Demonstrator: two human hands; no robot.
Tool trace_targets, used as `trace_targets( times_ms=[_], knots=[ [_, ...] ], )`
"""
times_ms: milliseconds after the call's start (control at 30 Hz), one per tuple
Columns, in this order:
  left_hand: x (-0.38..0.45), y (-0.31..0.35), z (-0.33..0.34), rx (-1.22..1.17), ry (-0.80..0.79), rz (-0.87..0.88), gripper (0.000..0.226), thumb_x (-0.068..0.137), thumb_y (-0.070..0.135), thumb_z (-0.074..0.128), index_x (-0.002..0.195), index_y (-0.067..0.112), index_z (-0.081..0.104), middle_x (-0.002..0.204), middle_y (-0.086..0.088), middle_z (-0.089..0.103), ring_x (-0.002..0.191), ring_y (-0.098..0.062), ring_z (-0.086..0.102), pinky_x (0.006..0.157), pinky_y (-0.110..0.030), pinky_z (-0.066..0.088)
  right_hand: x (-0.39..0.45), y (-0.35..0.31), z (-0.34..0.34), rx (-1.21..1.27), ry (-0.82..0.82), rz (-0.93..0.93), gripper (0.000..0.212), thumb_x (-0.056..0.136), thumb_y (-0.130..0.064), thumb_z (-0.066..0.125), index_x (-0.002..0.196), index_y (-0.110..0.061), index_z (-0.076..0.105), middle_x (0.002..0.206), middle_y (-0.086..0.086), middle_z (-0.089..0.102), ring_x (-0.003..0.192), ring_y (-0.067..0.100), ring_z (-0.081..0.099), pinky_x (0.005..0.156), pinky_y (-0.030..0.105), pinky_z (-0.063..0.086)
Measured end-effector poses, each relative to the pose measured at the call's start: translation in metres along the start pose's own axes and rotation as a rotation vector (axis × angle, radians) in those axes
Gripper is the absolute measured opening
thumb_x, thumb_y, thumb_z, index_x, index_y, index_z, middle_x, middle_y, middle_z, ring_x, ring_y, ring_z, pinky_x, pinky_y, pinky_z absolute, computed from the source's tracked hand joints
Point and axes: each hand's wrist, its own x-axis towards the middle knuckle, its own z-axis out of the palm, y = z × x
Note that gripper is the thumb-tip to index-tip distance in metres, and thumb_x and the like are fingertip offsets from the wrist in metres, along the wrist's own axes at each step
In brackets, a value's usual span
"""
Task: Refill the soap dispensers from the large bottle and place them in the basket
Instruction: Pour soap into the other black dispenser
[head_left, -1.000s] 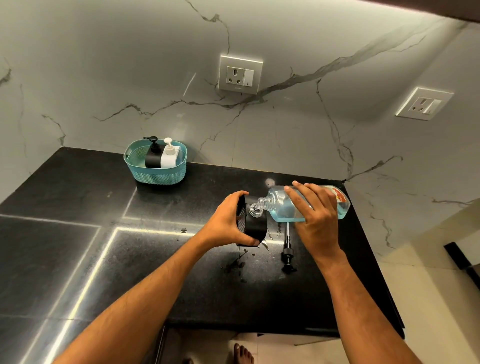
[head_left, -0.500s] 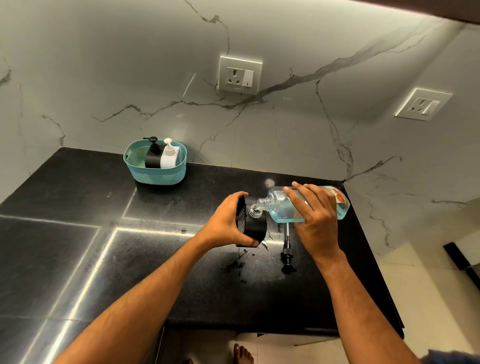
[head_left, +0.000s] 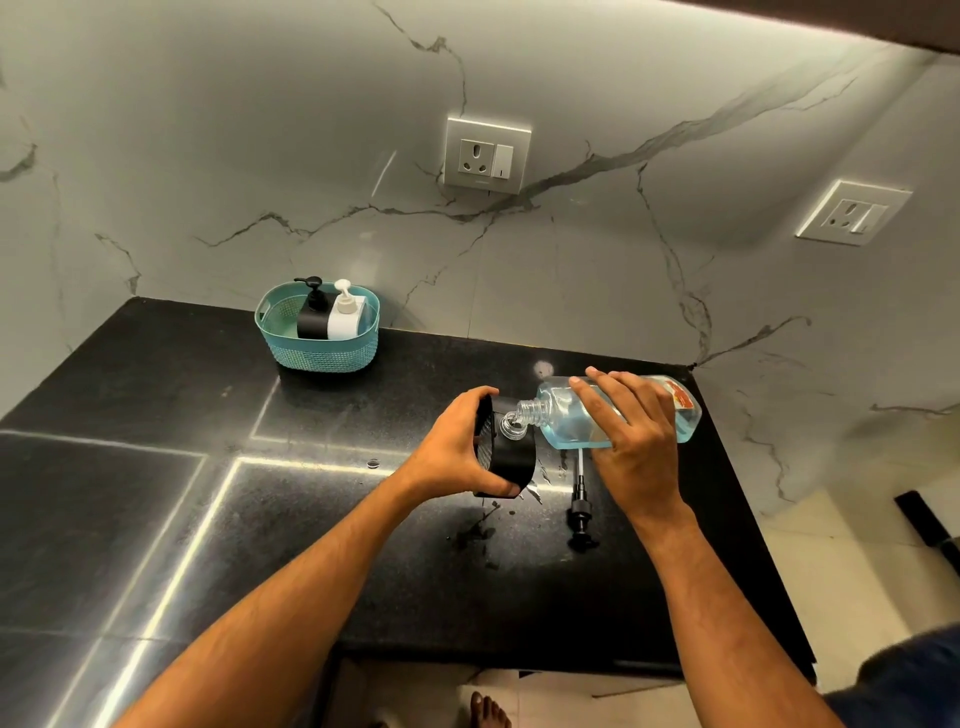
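Near the centre of the frame a black soap dispenser (head_left: 508, 457) is held by the left hand (head_left: 457, 447), whose grip is wrapped round its body, thumb at the lower edge and fingers over the far side; much of the dispenser's left face is hidden behind that hand. The large bottle (head_left: 576, 423), clear with pale blue liquid in its lower part, is tipped almost level and held by the right hand (head_left: 631, 441), whose grip is laid over its middle with the fingers spread across the top. The bottle's threaded neck is set at the dispenser's open mouth; whether liquid is running cannot be made out. The label at the bottle's far end is only partly seen and cannot be read.

Below the bottle, a black pump head (head_left: 581, 512) with its pale tube is laid flat on the black desk (head_left: 156, 519), partly covered by the right wrist. Small wet marks are seen on the desk beneath the dispenser.

In the upper left of the desk a teal basket (head_left: 317, 353) is stood, with a black dispenser (head_left: 312, 317) and a white dispenser (head_left: 345, 317) upright inside, touching each other, their lower halves hidden by the basket wall. At the bottom edge a bare foot (head_left: 488, 712) is cut off by the frame.
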Motion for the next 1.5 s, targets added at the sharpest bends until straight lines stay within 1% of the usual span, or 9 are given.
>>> trace_targets(
  times_ms=[133,333,633,800,967,1133,1200,1300,1500],
  knots=[
    [-0.003,0.0,-0.002,0.002,0.002,-0.004,0.119,0.052,0.038,0.101,0.151,0.028,0.035,0.144,0.009,0.046,0.13,-0.011,0.05,0.099,-0.014,0.044,0.0,0.0,0.002,0.006,-0.01,0.0,0.075,0.071,-0.015,0.091,0.141,-0.015,0.062,0.142,0.011,0.062,0.131,0.034,0.056,0.108,0.051,0.043],
    [-0.005,0.0,-0.004,0.003,0.008,-0.013,0.121,0.052,0.038,0.101,0.152,0.026,0.034,0.144,0.009,0.046,0.13,-0.011,0.051,0.106,-0.025,0.049,0.002,-0.002,0.004,0.011,-0.012,-0.004,0.072,0.072,-0.018,0.09,0.139,-0.014,0.064,0.141,0.011,0.063,0.13,0.035,0.057,0.108,0.051,0.043],
    [-0.002,-0.001,-0.007,0.005,0.024,-0.022,0.117,0.055,0.033,0.102,0.151,0.027,0.035,0.144,0.01,0.046,0.129,-0.008,0.05,0.093,-0.009,0.044,0.007,-0.003,0.006,0.012,-0.013,-0.011,0.075,0.069,-0.014,0.092,0.139,-0.013,0.063,0.141,0.012,0.063,0.13,0.036,0.057,0.106,0.053,0.044],
    [-0.001,-0.002,-0.008,0.005,0.025,-0.022,0.117,0.054,0.034,0.101,0.15,0.029,0.035,0.143,0.01,0.046,0.13,-0.01,0.05,0.097,-0.013,0.044,0.008,-0.002,0.007,0.011,-0.016,-0.018,0.074,0.071,-0.014,0.09,0.14,-0.013,0.063,0.141,0.012,0.063,0.129,0.036,0.057,0.106,0.053,0.044],
    [-0.001,-0.003,-0.008,0.008,0.028,-0.026,0.117,0.054,0.032,0.102,0.15,0.029,0.035,0.143,0.01,0.046,0.129,-0.009,0.05,0.094,-0.01,0.043,0.009,-0.002,0.008,0.001,-0.017,-0.019,0.076,0.069,-0.014,0.092,0.139,-0.013,0.064,0.141,0.012,0.063,0.129,0.035,0.057,0.107,0.052,0.043],
    [0.0,-0.003,-0.008,0.015,0.022,-0.024,0.119,0.053,0.035,0.101,0.151,0.028,0.034,0.144,0.01,0.046,0.131,-0.012,0.05,0.103,-0.02,0.047,0.01,-0.003,0.008,0.003,-0.014,-0.026,0.075,0.068,-0.013,0.092,0.138,-0.013,0.064,0.14,0.012,0.064,0.128,0.036,0.058,0.105,0.053,0.044],
    [0.0,-0.005,-0.008,0.015,0.023,-0.024,0.119,0.054,0.035,0.102,0.151,0.028,0.034,0.144,0.01,0.045,0.13,-0.01,0.05,0.102,-0.018,0.047,0.01,-0.003,0.008,0.002,-0.017,-0.026,0.076,0.069,-0.013,0.092,0.139,-0.013,0.064,0.14,0.012,0.063,0.129,0.036,0.058,0.105,0.053,0.045],
    [0.0,-0.005,-0.008,0.018,0.023,-0.027,0.119,0.055,0.034,0.102,0.152,0.027,0.033,0.144,0.011,0.045,0.129,-0.007,0.048,0.094,-0.009,0.042,0.009,-0.001,0.009,0.002,-0.023,-0.028,0.076,0.07,-0.013,0.092,0.14,-0.014,0.063,0.141,0.012,0.063,0.129,0.036,0.057,0.105,0.053,0.044],
    [0.001,-0.005,-0.007,0.015,0.02,-0.028,0.121,0.054,0.036,0.101,0.153,0.027,0.033,0.145,0.01,0.044,0.131,-0.009,0.048,0.101,-0.017,0.043,0.009,-0.001,0.009,-0.001,-0.022,-0.03,0.078,0.068,-0.014,0.094,0.139,-0.014,0.063,0.141,0.012,0.063,0.129,0.035,0.057,0.105,0.052,0.044]
  ],
)
